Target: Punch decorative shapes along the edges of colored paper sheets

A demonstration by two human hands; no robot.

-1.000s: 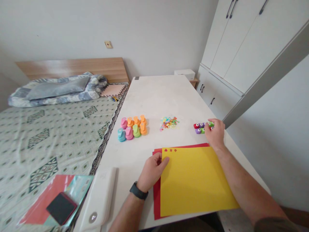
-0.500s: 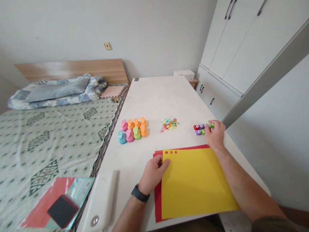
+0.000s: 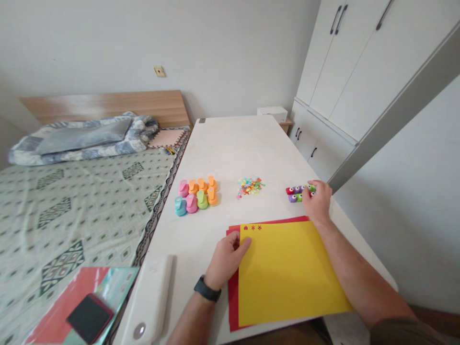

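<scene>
My left hand pinches the left edge of a yellow sheet of paper, thumb on top and fingers tucked underneath. Red sheets lie below it, showing along the left and top edges. Near the yellow sheet's top left corner are a heart and two flower-like shapes in red. Beyond the paper, my right hand reaches to two short rows of small purple, green and red craft punches with eye-like white circles. Its thumb and fingers close around the right end of the rows, partly hiding the pieces there.
Larger pink, orange, blue and green craft punches stand in two rows on the white table. Colourful paper cut-outs are heaped mid-table. A white device lies front left. Beside the table, a dark ink pad rests on packaged paper on the bed.
The whole view has shifted slightly. My left hand keeps its hold on the yellow sheet, and my right hand stays at the small punches with almost no movement.
</scene>
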